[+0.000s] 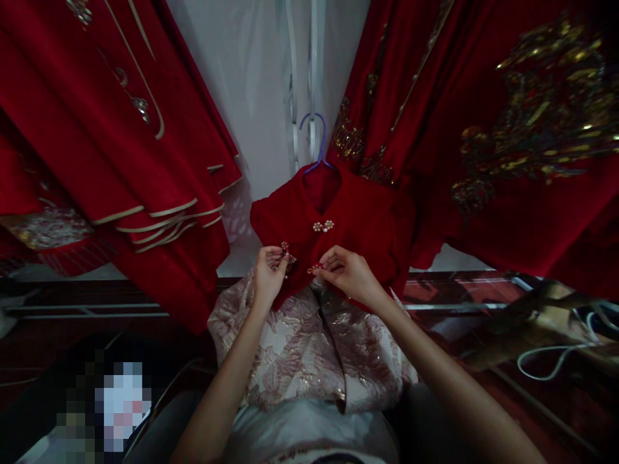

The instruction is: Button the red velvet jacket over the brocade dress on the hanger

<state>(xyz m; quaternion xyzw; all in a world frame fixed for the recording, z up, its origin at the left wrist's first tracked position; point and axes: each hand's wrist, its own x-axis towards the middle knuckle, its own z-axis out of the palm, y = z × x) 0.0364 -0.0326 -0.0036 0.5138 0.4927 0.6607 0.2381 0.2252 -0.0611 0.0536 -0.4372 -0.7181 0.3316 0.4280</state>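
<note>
To my left hang red gowns [145,148] with pale piping along their hems. My left hand [268,277] has thumb and fingers pinched on a beaded clasp [285,248] at the front of the red top [372,232]. The top is in front of me, on a purple hanger [322,145], with a pearly fastener [323,226] below its neckline and brocade [300,367] beneath it. My right hand [351,274] pinches a small red-and-gold piece [314,268], just apart from my left. Farther right hangs a gold-embroidered red gown [430,212], and below it a white cord [541,376] loops.
</note>
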